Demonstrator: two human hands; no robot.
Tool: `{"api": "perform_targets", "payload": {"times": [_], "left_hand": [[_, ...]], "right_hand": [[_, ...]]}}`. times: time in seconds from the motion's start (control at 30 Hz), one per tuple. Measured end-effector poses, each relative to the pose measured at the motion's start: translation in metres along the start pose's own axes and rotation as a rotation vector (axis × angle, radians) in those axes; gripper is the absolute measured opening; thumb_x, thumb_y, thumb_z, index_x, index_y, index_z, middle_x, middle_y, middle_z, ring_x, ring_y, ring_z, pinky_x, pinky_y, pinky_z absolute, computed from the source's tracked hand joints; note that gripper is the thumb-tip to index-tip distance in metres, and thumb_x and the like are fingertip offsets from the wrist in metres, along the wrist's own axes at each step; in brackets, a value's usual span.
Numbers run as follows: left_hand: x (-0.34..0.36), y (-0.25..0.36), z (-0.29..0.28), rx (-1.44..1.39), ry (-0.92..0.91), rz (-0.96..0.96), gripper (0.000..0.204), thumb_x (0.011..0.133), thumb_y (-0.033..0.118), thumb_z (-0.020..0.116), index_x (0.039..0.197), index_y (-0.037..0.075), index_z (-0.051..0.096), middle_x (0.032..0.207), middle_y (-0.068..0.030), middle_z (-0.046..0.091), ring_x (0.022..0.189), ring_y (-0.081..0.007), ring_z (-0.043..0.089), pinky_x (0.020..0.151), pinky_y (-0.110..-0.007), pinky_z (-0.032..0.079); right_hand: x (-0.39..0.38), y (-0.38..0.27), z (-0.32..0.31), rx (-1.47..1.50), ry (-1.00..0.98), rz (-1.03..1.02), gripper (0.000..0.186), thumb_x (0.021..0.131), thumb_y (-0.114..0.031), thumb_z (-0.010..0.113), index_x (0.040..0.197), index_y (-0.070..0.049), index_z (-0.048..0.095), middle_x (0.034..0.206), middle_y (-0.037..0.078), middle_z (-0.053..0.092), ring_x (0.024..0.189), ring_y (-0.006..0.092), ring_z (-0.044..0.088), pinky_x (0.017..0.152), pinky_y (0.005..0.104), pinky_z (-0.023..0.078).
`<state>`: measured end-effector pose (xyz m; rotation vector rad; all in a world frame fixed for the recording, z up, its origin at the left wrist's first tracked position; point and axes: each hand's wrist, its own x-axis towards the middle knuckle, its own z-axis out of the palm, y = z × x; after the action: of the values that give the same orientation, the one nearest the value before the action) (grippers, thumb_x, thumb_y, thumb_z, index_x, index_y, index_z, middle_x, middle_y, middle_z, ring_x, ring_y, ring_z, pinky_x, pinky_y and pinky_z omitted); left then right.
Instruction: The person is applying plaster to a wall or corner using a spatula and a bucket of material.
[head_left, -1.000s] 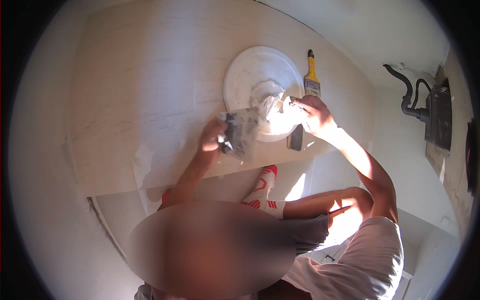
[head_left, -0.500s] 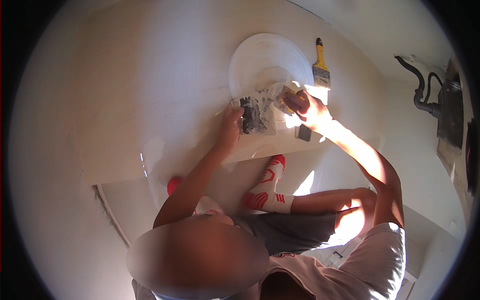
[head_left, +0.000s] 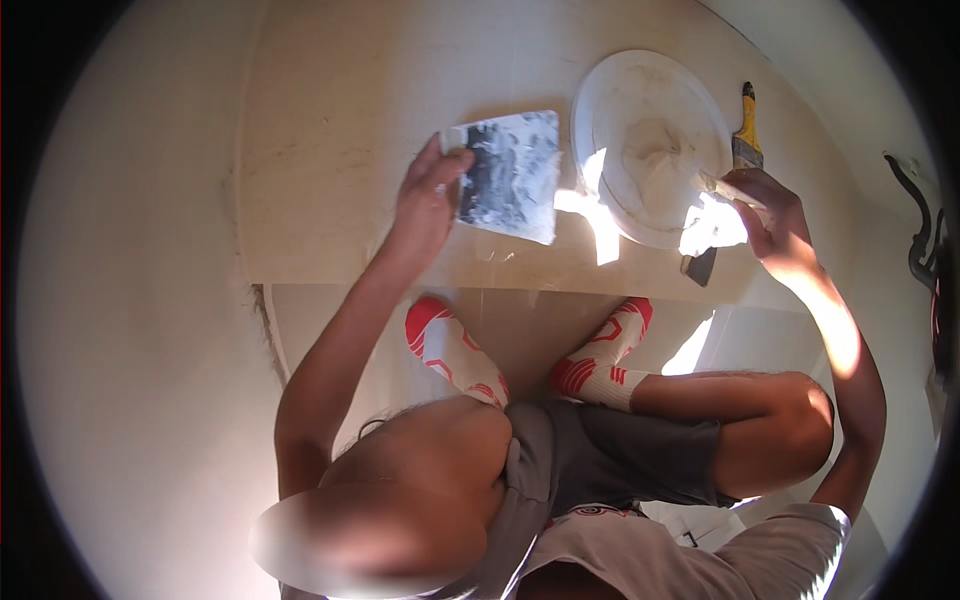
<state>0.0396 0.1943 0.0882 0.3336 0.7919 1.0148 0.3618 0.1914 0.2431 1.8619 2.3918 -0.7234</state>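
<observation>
Black and white, one square plate [head_left: 512, 178] is held in the left hand [head_left: 428, 195], left of one round lid [head_left: 590, 165]. The right hand [head_left: 778, 222] holds one pale tool [head_left: 718, 187] by the lid's right edge, near one brush [head_left: 747, 140]. Two socks [head_left: 458, 355] show below.

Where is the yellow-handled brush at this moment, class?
In the head view, the yellow-handled brush lies at upper right, just right of the round white disc and beyond the right hand.

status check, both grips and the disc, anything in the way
Left grip holding smeared square plate. Right grip holding pale tool at right side of white disc. Disc's middle smeared. Brush close, possibly in the way.
</observation>
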Motion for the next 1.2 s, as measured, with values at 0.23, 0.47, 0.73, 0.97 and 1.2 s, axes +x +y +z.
{"api": "perform_targets", "payload": {"times": [0.23, 0.47, 0.73, 0.97, 1.2], "left_hand": [[-0.011, 0.004, 0.015, -0.083, 0.28, -0.153, 0.019, 0.085, 0.013, 0.042, 0.099, 0.003, 0.049, 0.095, -0.0072, 0.055, 0.082, -0.0192, 0.058, 0.07, -0.033, 0.05], [-0.051, 0.002, 0.054, -0.441, 0.252, -0.097, 0.016, 0.086, 0.012, 0.037, 0.094, 0.002, 0.047, 0.084, -0.0075, 0.057, 0.072, -0.0181, 0.06, 0.059, -0.029, 0.051], [-0.071, 0.059, -0.003, -0.294, 0.24, 0.218, 0.018, 0.084, 0.01, 0.038, 0.098, 0.004, 0.048, 0.083, -0.0049, 0.055, 0.07, -0.0132, 0.058, 0.056, -0.029, 0.05], [-0.012, 0.083, -0.046, -0.213, 0.308, 0.302, 0.018, 0.082, 0.004, 0.043, 0.098, -0.001, 0.049, 0.092, -0.0058, 0.056, 0.085, -0.0115, 0.052, 0.076, -0.026, 0.042], [0.076, 0.184, -0.178, 0.143, 0.475, 0.823, 0.01, 0.083, 0.012, 0.043, 0.088, 0.005, 0.049, 0.077, -0.0012, 0.05, 0.066, -0.0099, 0.051, 0.051, -0.026, 0.042]], "right_hand": [[0.031, -0.03, 0.012, 0.524, 0.118, -0.241, 0.021, 0.08, 0.0, 0.054, 0.1, 0.003, 0.058, 0.093, 0.016, 0.058, 0.08, 0.0246, 0.059, 0.075, 0.0287, 0.046], [0.041, -0.102, 0.052, -0.078, 0.396, -0.901, 0.04, 0.069, 0.003, 0.061, 0.107, -0.008, 0.06, 0.12, 0.012, 0.049, 0.092, 0.0215, 0.059, 0.058, 0.0237, 0.053], [0.079, -0.146, 0.009, -0.471, 0.226, -0.809, 0.051, 0.056, 0.007, 0.06, 0.103, -0.013, 0.061, 0.102, 0.004, 0.058, 0.086, 0.0222, 0.057, 0.056, 0.027, 0.053], [0.154, -0.217, 0.011, -0.526, 0.147, -0.944, 0.031, 0.062, 0.001, 0.058, 0.091, -0.009, 0.061, 0.092, 0.0, 0.058, 0.089, 0.0187, 0.053, 0.076, 0.0316, 0.047], [0.288, -0.202, -0.013, -0.468, 0.12, -0.468, 0.02, 0.077, -0.005, 0.049, 0.094, -0.005, 0.062, 0.086, 0.008, 0.061, 0.08, 0.0253, 0.058, 0.07, 0.0374, 0.048]]}}
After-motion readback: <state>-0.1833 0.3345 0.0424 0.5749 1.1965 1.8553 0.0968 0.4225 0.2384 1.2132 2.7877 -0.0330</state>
